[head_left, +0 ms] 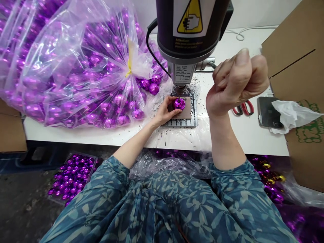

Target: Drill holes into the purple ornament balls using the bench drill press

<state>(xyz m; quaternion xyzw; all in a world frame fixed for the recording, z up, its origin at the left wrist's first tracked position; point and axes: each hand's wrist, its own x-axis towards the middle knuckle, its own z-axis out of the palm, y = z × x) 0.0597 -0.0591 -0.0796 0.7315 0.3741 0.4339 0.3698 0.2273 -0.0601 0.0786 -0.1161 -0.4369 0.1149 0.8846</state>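
Mirror ball (pixel 179 104), purple and faceted, sits on a brown pad (pixel 187 114) over the slotted base plate (pixel 191 124), directly beneath the chuck (pixel 180 89) of a drill press (pixel 188 42); whether tool and ball touch is too small to tell. Being round, it has no long axis. It lies just right of the left hand (pixel 165 112), the nearer one, whose fingers are parted only by the ball's width, thumb and index finger pinching it. The right hand (pixel 238 81) is raised apart from it, fingers curled into a fist, apparently around the feed lever (pixel 212 63), whose grip is hidden.

Counted on the white desk (pixel 264 143): one held ball, three loose-looking purple balls (pixel 154 88), one pair of scissors (pixel 244 108), one phone (pixel 267 113), one crumpled tissue (pixel 293 114). One yellow tie (pixel 129 69) closes the near plastic bag (pixel 73 60); the balls inside are too many to count.
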